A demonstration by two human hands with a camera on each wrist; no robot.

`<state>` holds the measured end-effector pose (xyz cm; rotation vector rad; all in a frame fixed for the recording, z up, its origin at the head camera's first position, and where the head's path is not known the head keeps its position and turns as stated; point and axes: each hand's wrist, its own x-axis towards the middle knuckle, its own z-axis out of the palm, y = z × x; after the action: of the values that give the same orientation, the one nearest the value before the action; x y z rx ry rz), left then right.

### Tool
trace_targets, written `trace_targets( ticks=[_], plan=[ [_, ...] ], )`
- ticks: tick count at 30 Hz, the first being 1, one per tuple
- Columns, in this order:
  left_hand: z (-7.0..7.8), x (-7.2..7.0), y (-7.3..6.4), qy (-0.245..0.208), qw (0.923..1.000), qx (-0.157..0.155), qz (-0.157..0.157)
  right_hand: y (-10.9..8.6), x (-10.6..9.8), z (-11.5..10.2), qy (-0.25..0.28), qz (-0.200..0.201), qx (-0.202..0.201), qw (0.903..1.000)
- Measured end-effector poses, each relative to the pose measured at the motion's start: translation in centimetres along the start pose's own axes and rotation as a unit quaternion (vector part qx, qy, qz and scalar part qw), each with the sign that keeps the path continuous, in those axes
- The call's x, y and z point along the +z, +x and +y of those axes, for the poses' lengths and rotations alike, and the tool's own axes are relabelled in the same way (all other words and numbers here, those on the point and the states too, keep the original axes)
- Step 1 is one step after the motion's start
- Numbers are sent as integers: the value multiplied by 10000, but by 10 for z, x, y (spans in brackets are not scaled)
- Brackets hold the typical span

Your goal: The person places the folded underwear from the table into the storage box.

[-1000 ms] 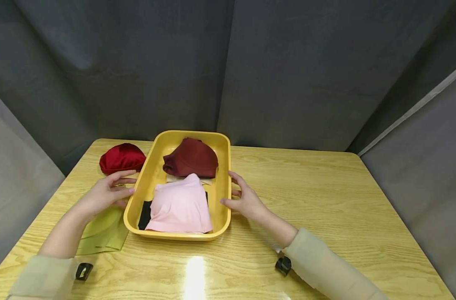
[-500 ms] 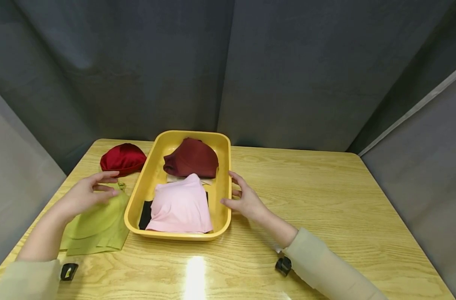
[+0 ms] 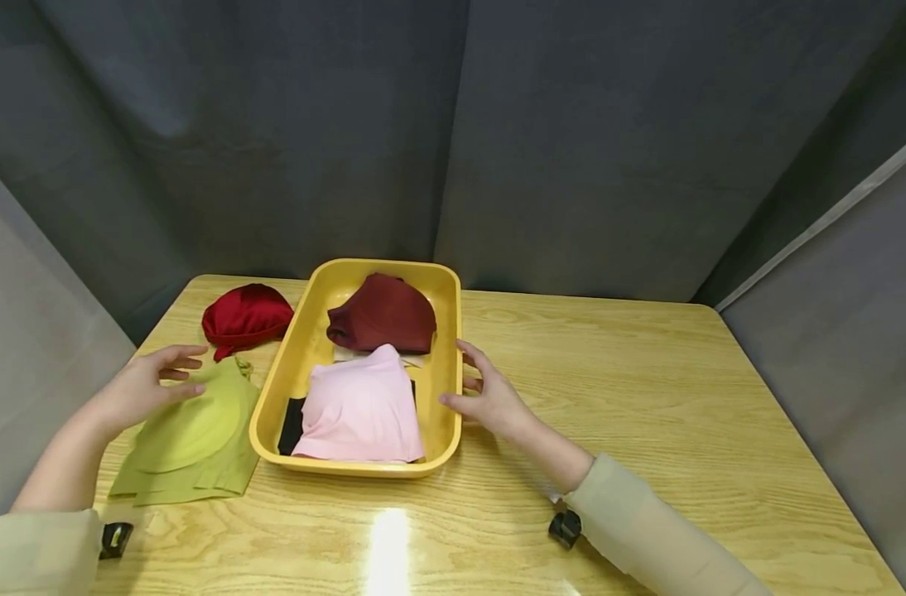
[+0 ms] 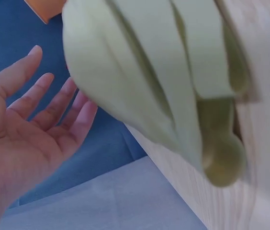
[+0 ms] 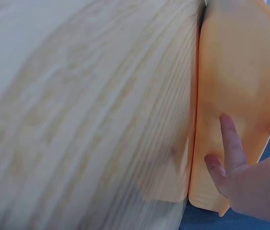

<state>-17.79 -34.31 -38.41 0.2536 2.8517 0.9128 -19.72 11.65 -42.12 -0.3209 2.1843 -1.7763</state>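
My left hand point(image 3: 151, 387) hangs over the left side of a folded yellow-green bra point(image 3: 199, 443), its fingers loosely spread with nothing in them. The left wrist view shows those fingers beside the green cloth point(image 4: 125, 62); whether they touch it I cannot tell. My right hand point(image 3: 493, 404) rests against the right side of a yellow plastic bin point(image 3: 356, 469). In the right wrist view its fingertips lie on the bin's outer wall point(image 5: 240, 72), the thumb by the rim. Inside the bin are a pink padded top point(image 3: 363, 406), a maroon bra point(image 3: 386, 314) and something black point(image 3: 291, 426).
A shiny red satin bra point(image 3: 248, 316) lies behind the green one, left of the bin. Wooden tabletop point(image 3: 632, 414) stretches to the right. Dark grey curtains point(image 3: 572, 149) hang behind the table, with pale panels at both sides.
My left hand has moved left, away from the bin's left rim and over the green bra, more of which now shows. The right hand stays at the bin.
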Motion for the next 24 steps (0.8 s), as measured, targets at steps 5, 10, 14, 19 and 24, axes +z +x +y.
trace_targets(
  ticks=[5,10,14,19,24],
  plan=[
    [-8,0,1,197,9995,-92,-239,1,0,3,41,-21,-6,10000],
    [-16,0,2,273,9980,-134,-562,0,0,2,71,-54,46,10000],
    [-20,-2,2,313,9967,-235,-711,0,0,1,92,-61,34,9999],
    [-24,-5,1,443,9934,-474,-944,0,-1,2,102,-68,23,9999],
    [-28,-6,4,542,9900,-606,-1157,1,0,3,101,-77,23,9999]
  ],
)
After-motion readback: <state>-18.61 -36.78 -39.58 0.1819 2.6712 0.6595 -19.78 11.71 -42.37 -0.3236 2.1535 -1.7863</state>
